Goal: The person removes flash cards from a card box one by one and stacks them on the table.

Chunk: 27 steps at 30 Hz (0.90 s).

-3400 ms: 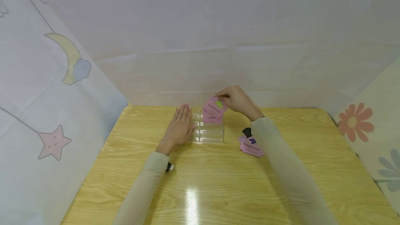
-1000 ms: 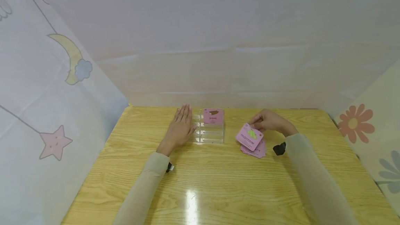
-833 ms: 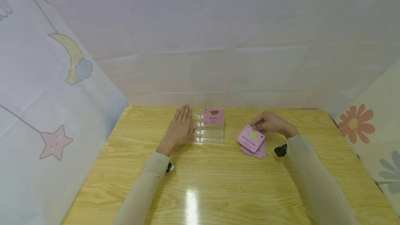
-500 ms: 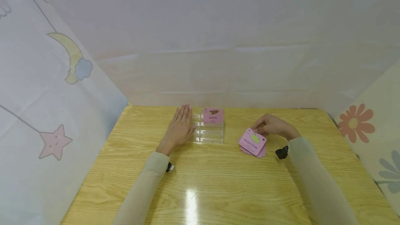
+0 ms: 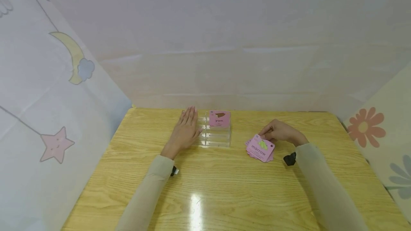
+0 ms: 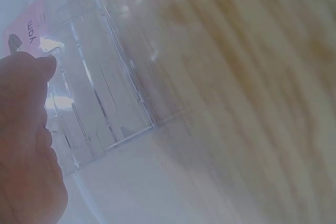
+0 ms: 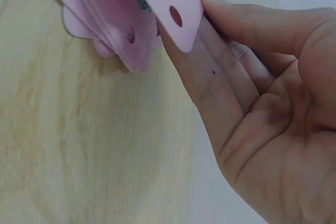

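Note:
My right hand pinches the pink marrow card between thumb and fingers, just above a small stack of pink cards. In the right wrist view the card's punched corner stands a little apart from the stacked cards. My left hand lies with straight fingers over the left part of a clear plastic rack with several slots. A pink yam card stands in the rack's back right slot. The left wrist view shows the thumb near that card.
The wood-grain table extends around the rack and the stack. A pale patterned sheet rises behind the table and at both sides.
The marrow card has gone from above the yam card in the rack to the stack on the right, then lowered slightly over it. My left hand has stayed put.

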{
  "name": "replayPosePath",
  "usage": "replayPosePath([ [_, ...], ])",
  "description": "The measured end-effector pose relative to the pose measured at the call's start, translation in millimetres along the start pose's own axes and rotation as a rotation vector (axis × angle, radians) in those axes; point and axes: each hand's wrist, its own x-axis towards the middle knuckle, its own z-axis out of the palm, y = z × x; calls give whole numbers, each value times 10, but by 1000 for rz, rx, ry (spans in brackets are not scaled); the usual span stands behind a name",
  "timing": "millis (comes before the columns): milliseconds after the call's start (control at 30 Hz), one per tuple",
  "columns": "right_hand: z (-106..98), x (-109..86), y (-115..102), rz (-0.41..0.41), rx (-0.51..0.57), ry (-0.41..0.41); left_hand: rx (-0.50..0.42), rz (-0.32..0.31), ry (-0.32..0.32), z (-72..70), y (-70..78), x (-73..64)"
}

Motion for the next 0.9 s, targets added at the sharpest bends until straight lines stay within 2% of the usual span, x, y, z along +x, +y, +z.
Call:
replayPosePath([
  [533,18,41,44,29,-20,7,-36,1,-39,-17,9,5],
  [900,18,55,-6,0,-120,32,-11,5,-29,-12,5,0],
])
